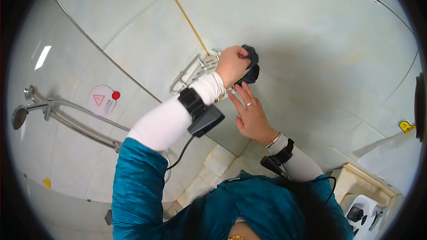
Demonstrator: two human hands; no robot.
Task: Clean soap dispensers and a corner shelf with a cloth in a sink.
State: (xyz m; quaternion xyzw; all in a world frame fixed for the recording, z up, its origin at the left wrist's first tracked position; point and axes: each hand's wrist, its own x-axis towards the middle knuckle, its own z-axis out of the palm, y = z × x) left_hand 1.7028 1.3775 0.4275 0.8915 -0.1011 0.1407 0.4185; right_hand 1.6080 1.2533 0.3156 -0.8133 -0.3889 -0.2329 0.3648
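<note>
My left hand point(232, 66) reaches up over a metal corner rack point(192, 74) on the wall, its fingers curled closed on a dark cloth point(250, 76). The cloth is bunched and hangs at the right end of the rack. Part of the rack is hidden behind my left hand and wrist. Just below the cloth, my right hand point(254, 118) is raised with its fingers stretched and apart, holding nothing. Its fingertips are close to the cloth and the rack's front edge; whether they touch cannot be made out.
A shower head point(18, 118) and its metal bar point(82, 131) are mounted on the left wall, near a round warning sticker point(101, 100). At the lower right, a white sink point(365, 218) holds dark items. A yellow tag point(406, 126) sticks to the right wall.
</note>
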